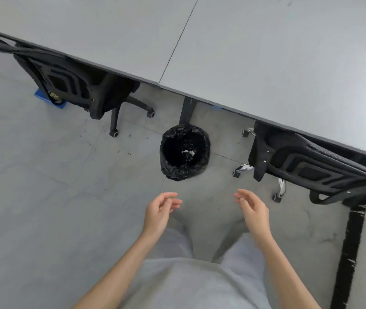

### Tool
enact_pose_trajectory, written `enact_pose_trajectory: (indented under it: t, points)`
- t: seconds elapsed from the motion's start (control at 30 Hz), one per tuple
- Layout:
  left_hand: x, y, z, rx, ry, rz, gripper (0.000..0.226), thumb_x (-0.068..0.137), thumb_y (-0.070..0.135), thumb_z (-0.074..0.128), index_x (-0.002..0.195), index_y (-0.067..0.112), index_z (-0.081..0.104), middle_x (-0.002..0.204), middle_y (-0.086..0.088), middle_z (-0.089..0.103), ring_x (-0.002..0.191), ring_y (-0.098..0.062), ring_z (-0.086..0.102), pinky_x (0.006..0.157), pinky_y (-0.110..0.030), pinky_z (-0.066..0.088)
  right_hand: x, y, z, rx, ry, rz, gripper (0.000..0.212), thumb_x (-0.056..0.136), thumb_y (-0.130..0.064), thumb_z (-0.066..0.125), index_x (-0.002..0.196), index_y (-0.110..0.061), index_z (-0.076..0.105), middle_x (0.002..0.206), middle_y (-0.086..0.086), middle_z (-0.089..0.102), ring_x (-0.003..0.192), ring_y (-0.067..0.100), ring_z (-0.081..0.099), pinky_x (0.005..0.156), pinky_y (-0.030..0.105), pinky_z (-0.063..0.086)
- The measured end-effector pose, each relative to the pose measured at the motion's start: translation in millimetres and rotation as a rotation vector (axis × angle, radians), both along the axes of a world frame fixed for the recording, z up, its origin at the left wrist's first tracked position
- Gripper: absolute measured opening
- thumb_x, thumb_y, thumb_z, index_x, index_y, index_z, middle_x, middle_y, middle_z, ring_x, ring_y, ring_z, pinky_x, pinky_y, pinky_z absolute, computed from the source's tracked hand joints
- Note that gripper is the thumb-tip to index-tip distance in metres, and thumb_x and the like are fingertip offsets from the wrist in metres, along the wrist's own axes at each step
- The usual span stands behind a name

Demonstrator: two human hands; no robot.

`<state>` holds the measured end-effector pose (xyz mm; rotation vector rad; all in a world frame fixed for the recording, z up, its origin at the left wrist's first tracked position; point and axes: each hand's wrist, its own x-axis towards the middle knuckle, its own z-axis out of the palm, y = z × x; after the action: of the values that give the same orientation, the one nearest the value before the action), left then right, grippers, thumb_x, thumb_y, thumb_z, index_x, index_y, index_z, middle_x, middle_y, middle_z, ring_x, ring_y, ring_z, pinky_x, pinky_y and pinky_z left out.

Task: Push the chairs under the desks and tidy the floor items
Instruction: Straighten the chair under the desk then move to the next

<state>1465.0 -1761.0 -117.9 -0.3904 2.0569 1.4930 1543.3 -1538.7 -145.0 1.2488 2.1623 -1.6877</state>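
— Chairs first: where do they stand, and is either hand on one?

— Neither. The left hand point(158, 211) and right hand point(253, 209) hang side by side over the floor point(43, 197), each grip loosely open with fingers curled, nothing in them. The left chair point(75, 85) and right chair point(307, 166) are both tucked in at the tabletop point(266, 52) edge, well apart.

— What can't you make out?

— Both seats are hidden beneath the tabletop; only the backs, some legs and casters show. A blue thing point(43, 97) on the floor behind the left chair is mostly covered, so I cannot tell what it is.

— And containers?

— A bin point(185, 150) with a black liner stands on the floor between the chairs, beside the tabletop's leg point(187, 110). Inside lies a crumpled pale scrap point(188, 153); the rest is too dark to read.
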Motion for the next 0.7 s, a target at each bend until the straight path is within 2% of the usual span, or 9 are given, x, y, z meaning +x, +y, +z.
enact_pose_trajectory:
  t: [0.07, 0.13, 0.27, 0.43, 0.53, 0.6, 0.7]
  points:
    - [-34, -19, -2, -0.015, 0.007, -0.12, 0.026, 0.093, -0.002, 0.038, 0.094, 0.01, 0.061, 0.08, -0.001, 0.068, 0.064, 0.003, 0.064, 0.067, -0.011, 0.05, -12, -28, -1, -0.005, 0.013, -0.075, 0.028, 0.09, -0.002, 0.044, 0.103, -0.021, 0.061, 0.097, -0.001, 0.07, 0.085, -0.001, 0.063, 0.082, 0.022, 0.047]
    - [-60, -32, -10, -0.04, 0.02, -0.214, 0.026, 0.093, -0.002, 0.038, 0.093, 0.012, 0.061, 0.08, 0.0, 0.068, 0.063, 0.004, 0.063, 0.065, -0.009, 0.048, -24, -52, -5, -0.026, 0.024, -0.12, 0.028, 0.09, -0.003, 0.044, 0.102, -0.023, 0.061, 0.095, -0.004, 0.07, 0.083, -0.003, 0.062, 0.079, 0.024, 0.047]
    - [-93, -42, -37, -0.074, 0.045, -0.31, 0.029, 0.092, 0.0, 0.038, 0.089, 0.019, 0.059, 0.078, 0.004, 0.068, 0.062, 0.005, 0.062, 0.069, -0.011, 0.049, -50, -87, -26, -0.079, 0.019, -0.111, 0.03, 0.088, -0.002, 0.045, 0.1, -0.024, 0.06, 0.091, -0.005, 0.069, 0.082, 0.005, 0.065, 0.077, 0.018, 0.047]
    - [-109, -47, -93, -0.112, 0.055, -0.353, 0.026, 0.092, 0.0, 0.038, 0.092, 0.015, 0.059, 0.078, 0.005, 0.068, 0.063, 0.006, 0.061, 0.067, -0.008, 0.048, -76, -112, -86, -0.122, -0.019, -0.092, 0.031, 0.086, 0.001, 0.044, 0.097, -0.024, 0.059, 0.088, -0.007, 0.067, 0.082, 0.012, 0.065, 0.075, 0.022, 0.047]
    - [-117, -52, -137, -0.147, 0.04, -0.368, 0.026, 0.091, -0.001, 0.038, 0.094, 0.014, 0.059, 0.08, 0.002, 0.068, 0.063, 0.008, 0.061, 0.064, -0.006, 0.046, -84, -122, -134, -0.154, -0.06, -0.097, 0.032, 0.085, 0.004, 0.043, 0.102, -0.017, 0.059, 0.09, -0.002, 0.066, 0.084, 0.018, 0.063, 0.073, 0.024, 0.046]
    - [-126, -53, -168, -0.164, 0.046, -0.394, 0.026, 0.092, -0.001, 0.038, 0.095, 0.013, 0.059, 0.082, 0.0, 0.067, 0.068, 0.004, 0.062, 0.064, -0.006, 0.045, -91, -124, -165, -0.212, -0.076, -0.149, 0.031, 0.086, 0.004, 0.041, 0.107, -0.012, 0.058, 0.097, 0.002, 0.064, 0.084, 0.017, 0.061, 0.069, 0.021, 0.047]
    - [-148, -52, -216, -0.181, 0.045, -0.394, 0.027, 0.093, 0.001, 0.038, 0.103, 0.009, 0.061, 0.092, -0.007, 0.067, 0.083, -0.015, 0.062, 0.071, -0.019, 0.046, -103, -122, -210, -0.317, -0.079, -0.271, 0.026, 0.09, 0.001, 0.039, 0.105, -0.012, 0.056, 0.102, 0.003, 0.06, 0.086, 0.019, 0.06, 0.072, 0.025, 0.05]
